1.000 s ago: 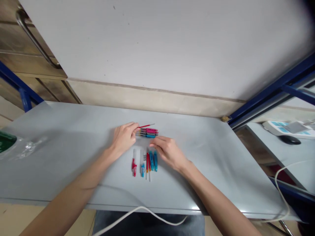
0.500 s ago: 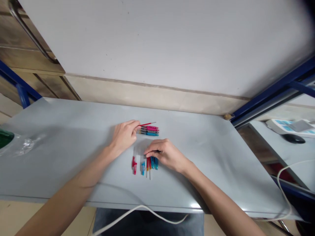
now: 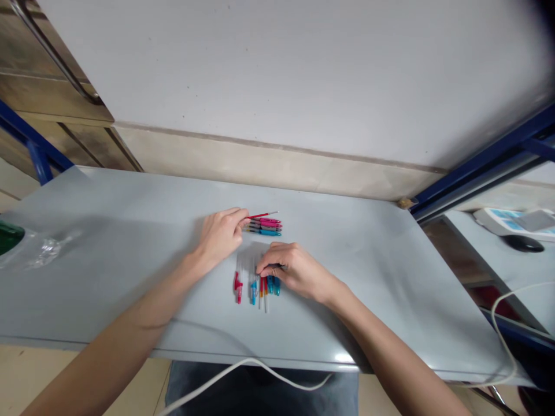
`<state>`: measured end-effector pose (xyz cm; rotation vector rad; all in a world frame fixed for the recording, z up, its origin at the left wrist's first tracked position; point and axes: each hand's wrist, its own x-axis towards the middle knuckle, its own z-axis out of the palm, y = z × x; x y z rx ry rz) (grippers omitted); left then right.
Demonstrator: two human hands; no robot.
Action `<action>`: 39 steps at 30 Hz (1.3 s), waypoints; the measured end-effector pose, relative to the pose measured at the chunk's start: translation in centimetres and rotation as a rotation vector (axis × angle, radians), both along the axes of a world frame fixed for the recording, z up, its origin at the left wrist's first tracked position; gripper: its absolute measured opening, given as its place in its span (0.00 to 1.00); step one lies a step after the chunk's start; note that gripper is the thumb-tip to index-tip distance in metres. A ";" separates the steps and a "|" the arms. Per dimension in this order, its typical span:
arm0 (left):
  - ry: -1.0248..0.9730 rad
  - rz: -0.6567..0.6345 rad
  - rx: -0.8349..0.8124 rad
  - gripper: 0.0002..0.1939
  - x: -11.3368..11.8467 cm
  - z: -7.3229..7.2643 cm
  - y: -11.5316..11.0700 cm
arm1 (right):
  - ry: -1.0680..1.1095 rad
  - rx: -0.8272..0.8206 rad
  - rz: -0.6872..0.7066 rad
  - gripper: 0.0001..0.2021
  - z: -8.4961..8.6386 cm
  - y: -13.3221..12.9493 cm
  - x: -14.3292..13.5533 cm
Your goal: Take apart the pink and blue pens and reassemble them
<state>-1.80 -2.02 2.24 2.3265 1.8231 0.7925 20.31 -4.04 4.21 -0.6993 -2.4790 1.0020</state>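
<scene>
Fingers closed, my left hand (image 3: 222, 234) pinches a thin red refill (image 3: 263, 215), its pale tip pointing right. Just below it lie several pens, pink (image 3: 271, 223) and teal (image 3: 269, 233), side by side. My right hand (image 3: 295, 268) is bent down over the nearer row with its fingertips together; whatever is between them is too small to name. That row has a clear pen barrel with a red cap (image 3: 238, 288), one with a blue cap (image 3: 254, 292), red refills (image 3: 262, 286) and teal caps (image 3: 276, 286), partly hidden by my right hand.
The grey table (image 3: 347, 231) meets a wall at the back. Clear plastic packaging (image 3: 41, 249) lies at the left. A white cable (image 3: 225, 374) crosses the front edge. On another desk at right are a black mouse (image 3: 522, 243) and a white device (image 3: 515, 222).
The view has shifted slightly. Both hands keep nearly the same positions and the red refill stays in my left hand.
</scene>
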 end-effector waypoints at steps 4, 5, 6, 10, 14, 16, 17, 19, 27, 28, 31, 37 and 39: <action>-0.007 0.006 -0.001 0.12 -0.1 -0.1 0.1 | -0.027 0.066 0.014 0.10 -0.1 -0.2 0.1; -0.008 0.008 0.000 0.12 -0.1 -0.1 0.1 | -0.036 0.078 0.012 0.10 -0.2 -0.2 0.1; -0.008 0.010 0.002 0.12 -0.2 -0.1 0.1 | -0.044 0.087 0.009 0.10 -0.3 -0.2 0.1; -0.005 0.014 0.005 0.12 -0.2 0.0 0.2 | -0.062 0.107 0.009 0.10 -0.6 -0.3 0.1; 0.005 0.007 -0.022 0.12 0.0 0.1 0.1 | -0.062 0.115 0.019 0.10 -0.6 -0.3 0.0; 0.011 0.004 -0.031 0.11 0.0 0.1 0.1 | -0.054 0.111 0.008 0.08 -0.5 -0.1 -0.1; 0.013 0.004 -0.032 0.11 0.0 0.0 0.1 | -0.047 0.107 -0.020 0.07 -0.5 0.0 -0.1; 0.019 0.003 -0.030 0.11 -0.1 0.0 0.1 | -0.021 0.099 -0.135 0.06 -0.4 0.5 0.1; 0.010 -0.005 -0.028 0.12 0.0 0.3 0.0 | -0.107 -0.013 -0.563 0.08 -0.1 2.0 1.7; 0.009 -0.007 -0.030 0.12 0.0 0.3 0.0 | -0.135 -0.024 -0.560 0.07 0.0 1.9 1.7; 0.007 -0.013 -0.032 0.13 0.1 0.3 0.0 | -0.183 -0.030 -0.550 0.07 0.3 1.5 1.6; 0.009 -0.011 -0.015 0.12 0.1 0.1 0.1 | -0.265 -0.048 -0.533 0.10 0.5 0.8 1.1; 0.007 -0.017 -0.010 0.12 0.1 0.0 0.1 | -0.281 -0.050 -0.523 0.11 0.5 0.7 1.1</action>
